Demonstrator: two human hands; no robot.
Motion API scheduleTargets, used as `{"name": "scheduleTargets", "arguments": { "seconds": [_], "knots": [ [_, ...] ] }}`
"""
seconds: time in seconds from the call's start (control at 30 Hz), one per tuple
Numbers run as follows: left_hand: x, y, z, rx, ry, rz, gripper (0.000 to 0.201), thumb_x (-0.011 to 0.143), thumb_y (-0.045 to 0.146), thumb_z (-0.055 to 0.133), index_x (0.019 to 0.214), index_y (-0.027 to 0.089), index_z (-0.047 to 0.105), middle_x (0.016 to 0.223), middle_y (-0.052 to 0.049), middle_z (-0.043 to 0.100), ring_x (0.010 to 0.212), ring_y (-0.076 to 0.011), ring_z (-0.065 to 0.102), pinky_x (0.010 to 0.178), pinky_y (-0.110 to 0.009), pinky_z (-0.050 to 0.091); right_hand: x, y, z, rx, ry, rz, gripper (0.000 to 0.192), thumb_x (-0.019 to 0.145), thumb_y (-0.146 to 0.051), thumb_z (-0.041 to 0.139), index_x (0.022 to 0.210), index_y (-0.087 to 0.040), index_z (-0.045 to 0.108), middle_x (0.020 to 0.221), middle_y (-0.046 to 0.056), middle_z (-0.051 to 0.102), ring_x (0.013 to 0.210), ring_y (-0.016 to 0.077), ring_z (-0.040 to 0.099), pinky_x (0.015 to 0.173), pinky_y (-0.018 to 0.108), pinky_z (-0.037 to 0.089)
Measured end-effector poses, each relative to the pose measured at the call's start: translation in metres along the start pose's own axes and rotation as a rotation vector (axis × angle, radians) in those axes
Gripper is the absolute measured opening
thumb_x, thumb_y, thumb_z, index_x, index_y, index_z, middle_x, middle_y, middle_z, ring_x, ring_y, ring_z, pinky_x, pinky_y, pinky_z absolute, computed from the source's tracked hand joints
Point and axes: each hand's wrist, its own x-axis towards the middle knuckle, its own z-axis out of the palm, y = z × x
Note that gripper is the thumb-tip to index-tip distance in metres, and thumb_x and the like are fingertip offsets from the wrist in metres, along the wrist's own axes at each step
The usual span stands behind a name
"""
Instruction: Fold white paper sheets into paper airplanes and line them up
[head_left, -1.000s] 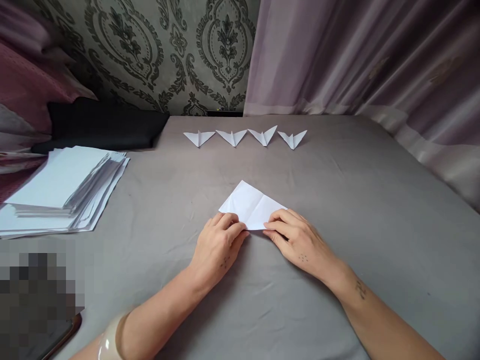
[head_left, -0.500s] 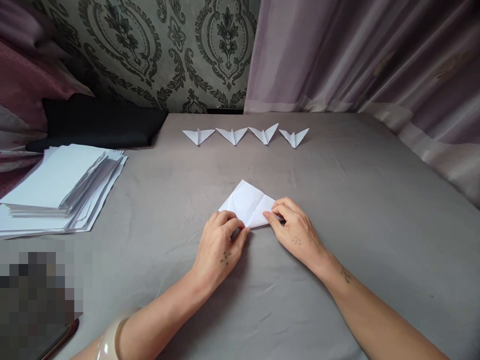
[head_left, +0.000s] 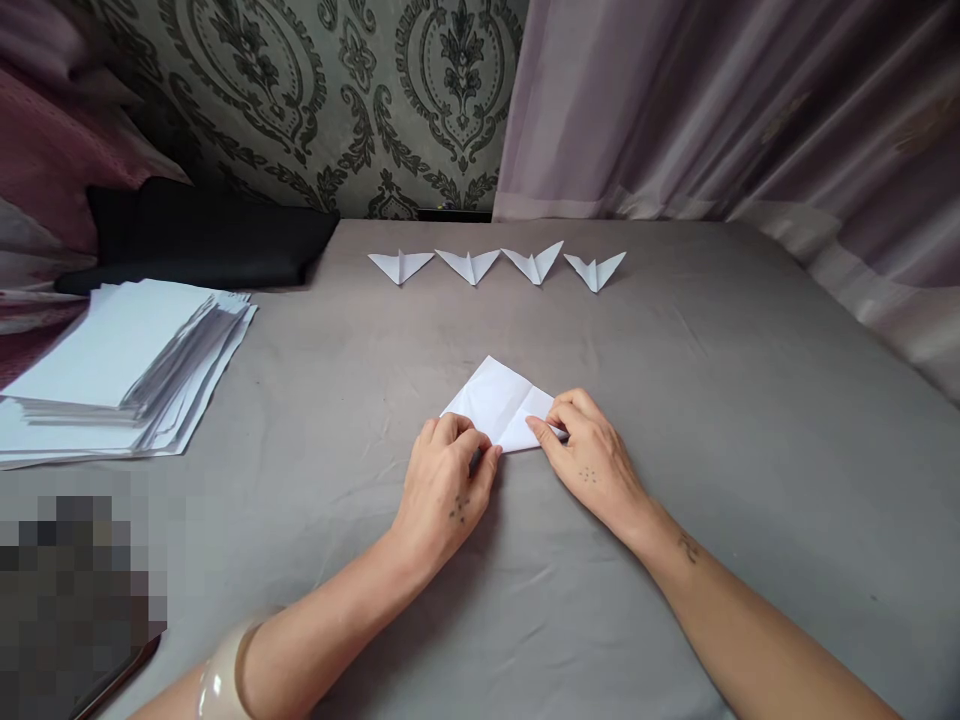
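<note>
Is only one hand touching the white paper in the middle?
No, the left hand and the right hand both touch the creased white paper.

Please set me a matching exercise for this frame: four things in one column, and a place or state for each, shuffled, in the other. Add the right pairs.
Column one:
1. Sheet
2. Stack
3. Winged papers
4. Wallpaper

Column two:
A. Lined up in a row of four, towards the far edge of the grey surface
B. Upright at the back, bearing a dark pattern
C. Held by the left hand and the right hand
D. Many layers, lying at the picture's left

Right pairs: 1-C, 2-D, 3-A, 4-B
</note>
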Motion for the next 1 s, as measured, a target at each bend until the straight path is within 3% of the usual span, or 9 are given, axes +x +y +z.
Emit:
{"name": "scheduleTargets", "arguments": {
  "seconds": [0.53,0.7,0.87,1.0],
  "knots": [
    [0.002,0.002,0.0,-0.022,-0.047,-0.026,0.014,0.091,0.024,0.052,0.08,0.018,0.058,0.092,-0.006,0.055,0.083,-0.0204,0.045,0.074,-0.036,0.044,0.001,-0.002,-0.001,-0.042,-0.023,0.021,0.024,0.09,-0.036,0.055,0.072,-0.02,0.052,0.088,0.003,0.056,0.075,0.0152,0.056,0.067,0.028,0.043],
    [0.002,-0.001,-0.002,-0.024,-0.068,-0.048,0.005,0.091,0.021,0.051,0.093,0.018,0.054,0.094,-0.006,0.054,0.081,-0.0196,0.045,0.073,-0.034,0.043,0.001,-0.004,-0.002,-0.057,-0.049,0.05,0.025,0.09,-0.036,0.056,0.071,-0.02,0.051,0.088,0.002,0.056,0.074,0.0144,0.055,0.064,0.026,0.042],
    [0.005,-0.007,0.0,-0.001,-0.128,0.031,0.028,0.093,0.017,0.045,0.117,0.025,0.057,0.103,-0.007,0.052,0.086,-0.0204,0.045,0.078,-0.035,0.042,0.001,-0.005,-0.003,-0.107,-0.091,0.062,0.024,0.091,-0.037,0.055,0.075,-0.019,0.053,0.09,0.003,0.055,0.075,0.0151,0.054,0.065,0.027,0.042],
    [0.009,-0.011,-0.001,0.101,-0.175,0.14,0.041,0.093,0.014,0.04,0.123,0.034,0.06,0.101,-0.007,0.051,0.08,-0.0192,0.043,0.078,-0.036,0.041,0.001,-0.003,-0.002,-0.171,-0.064,0.03,0.024,0.09,-0.039,0.056,0.077,-0.019,0.055,0.091,0.005,0.055,0.081,0.0182,0.054,0.073,0.03,0.042]
  ]
}}
